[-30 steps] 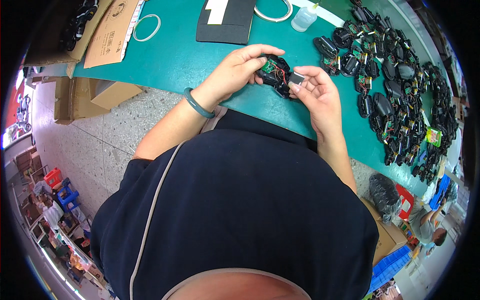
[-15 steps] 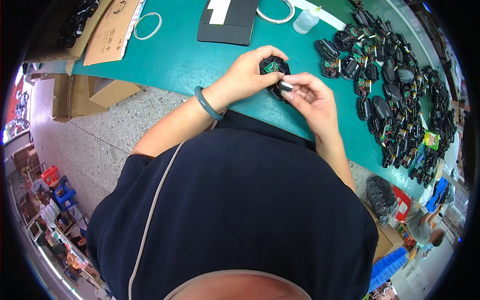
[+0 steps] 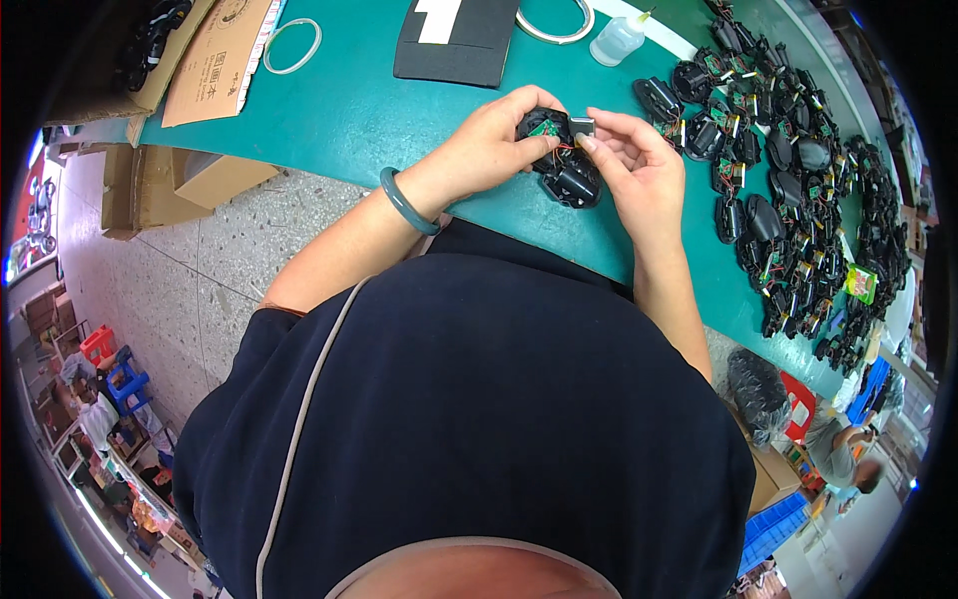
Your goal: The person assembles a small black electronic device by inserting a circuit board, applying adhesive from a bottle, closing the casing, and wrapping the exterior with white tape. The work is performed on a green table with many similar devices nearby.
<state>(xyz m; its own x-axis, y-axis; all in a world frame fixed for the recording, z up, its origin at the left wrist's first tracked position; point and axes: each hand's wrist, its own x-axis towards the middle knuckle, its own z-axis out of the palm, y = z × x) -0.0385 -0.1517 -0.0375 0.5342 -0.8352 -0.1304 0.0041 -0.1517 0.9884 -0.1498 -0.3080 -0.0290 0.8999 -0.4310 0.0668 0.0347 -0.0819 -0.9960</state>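
Observation:
My left hand (image 3: 504, 140) is closed around a black plastic housing (image 3: 571, 184) over the green table. Its thumb presses beside a small green circuit board (image 3: 545, 129) inside, where thin red wires show. The housing's lower half, with rounded glossy black parts, juts out below my fingers. My right hand (image 3: 639, 160) pinches a small flat grey battery (image 3: 582, 126) between thumb and index finger, just right of the circuit board. The remaining right fingers curl loosely behind it. Where the wires join the battery is hidden.
Many similar black housings (image 3: 763, 215) with boards and wires spread over the right of the table (image 3: 329, 120). A clear squeeze bottle (image 3: 619, 40), a wire coil (image 3: 555, 38), a black pad (image 3: 454, 45) and a white ring (image 3: 293, 46) lie beyond. A cardboard box (image 3: 150, 190) stands left.
My right hand has shifted slightly up and right, turning the battery upright beside the circuit board. The housing has tilted in my left hand, so more of its lower half shows.

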